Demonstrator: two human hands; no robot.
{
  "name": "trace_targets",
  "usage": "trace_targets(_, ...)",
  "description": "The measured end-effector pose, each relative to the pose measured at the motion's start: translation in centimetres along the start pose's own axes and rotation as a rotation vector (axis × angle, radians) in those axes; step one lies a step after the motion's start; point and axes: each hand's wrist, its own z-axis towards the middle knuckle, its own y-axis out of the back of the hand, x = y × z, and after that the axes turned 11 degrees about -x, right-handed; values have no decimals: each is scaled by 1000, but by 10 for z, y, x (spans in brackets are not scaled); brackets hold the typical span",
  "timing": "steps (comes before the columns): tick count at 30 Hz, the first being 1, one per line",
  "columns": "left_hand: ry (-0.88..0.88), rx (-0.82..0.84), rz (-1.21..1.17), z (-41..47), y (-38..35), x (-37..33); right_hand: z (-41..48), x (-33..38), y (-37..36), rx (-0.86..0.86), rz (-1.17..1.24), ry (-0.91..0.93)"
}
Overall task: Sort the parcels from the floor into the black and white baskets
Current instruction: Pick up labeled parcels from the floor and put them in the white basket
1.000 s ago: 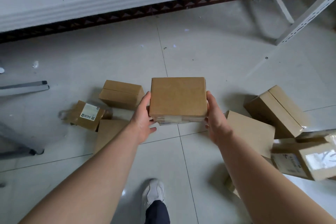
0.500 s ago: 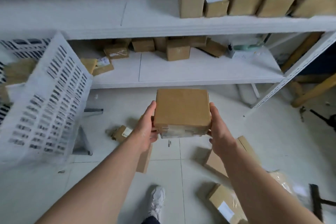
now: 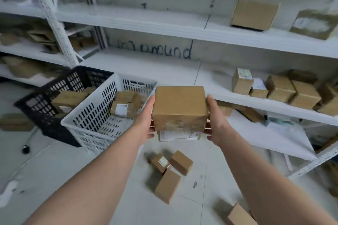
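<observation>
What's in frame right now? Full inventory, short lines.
held parcel: 1, brown, between both hands, label on its near face
white basket: 1, white, left of the held parcel, brown parcels inside
black basket: 1, black, left of and touching the white one, parcels inside
floor parcels: at least 4, brown, below the hands
shelf parcels: many, brown, on the white shelving
left hand: on the parcel's left side
right hand: on its right side

The label [image 3: 180,135] under the held parcel [image 3: 180,107] is too blurred to read. The near-right floor box [image 3: 239,215] is cut off by the bottom edge.
</observation>
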Motion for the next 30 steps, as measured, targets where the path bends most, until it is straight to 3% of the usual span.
trace_targets(8,-15,-126,-79,59,157,-49,-27,28,-168,231,-134,16)
trace_targets(15,24,-92,-48,134,247,-77,-18,21,-294,225,-110,-116)
trace_targets(22,156,23,27,231,264,-65,22,-5,-360,89,-57,-248)
trace_targets(30,339,-20,87,347,237,-32,122,-35,-401,41,-184,-411)
